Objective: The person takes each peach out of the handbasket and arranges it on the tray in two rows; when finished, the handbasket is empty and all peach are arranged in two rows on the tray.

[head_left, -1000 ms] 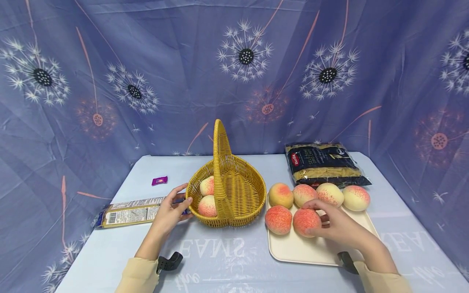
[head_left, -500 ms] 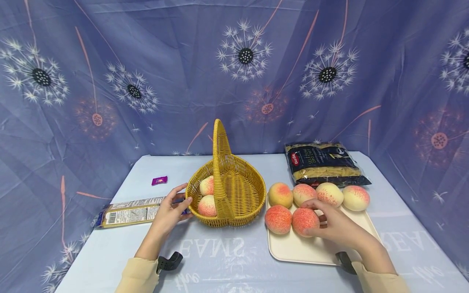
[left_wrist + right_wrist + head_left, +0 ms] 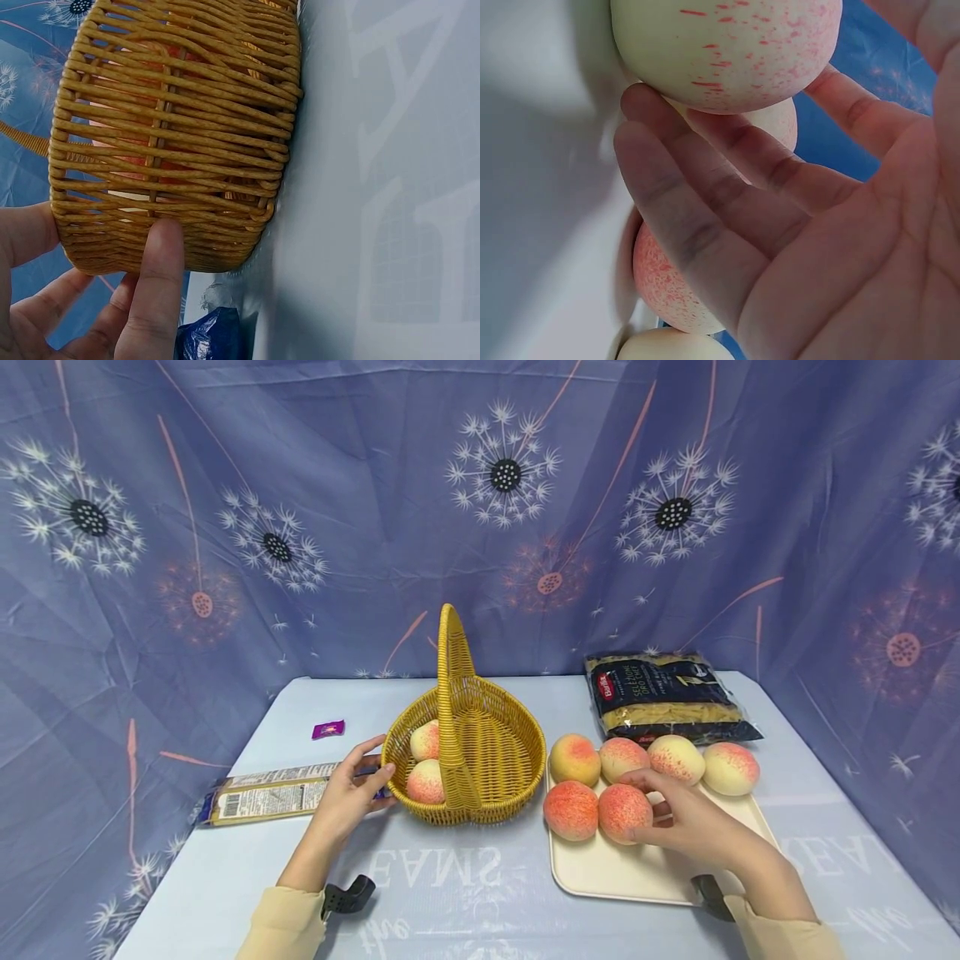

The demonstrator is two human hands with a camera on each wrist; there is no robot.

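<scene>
A yellow wicker basket (image 3: 498, 810) with a tall arched handle stands mid-table, two peaches (image 3: 426, 782) in its left half. My left hand (image 3: 347, 789) holds its left side, thumb at the rim; the left wrist view has a finger (image 3: 157, 285) against the woven wall. On a cream tray (image 3: 600, 875) to the right lie several peaches, pale yellow to red. My right hand (image 3: 693, 822) grips the near red-speckled peach (image 3: 622, 814) between thumb and fingers. That peach sits right beside another red peach (image 3: 572, 811). Up close, the right wrist view has the gripped peach (image 3: 727, 45) above the fingers.
Behind the tray lies a dark pasta bag (image 3: 663, 697). A long flat packet (image 3: 270, 797) extends at the left, partly behind the left hand. Farther back is a small purple wrapped sweet (image 3: 328, 729). A blue dandelion-print curtain (image 3: 375, 527) hangs behind the table.
The peach under my right hand has shifted very slightly left, against the red one beside it. My left hand and the basket have stayed put.
</scene>
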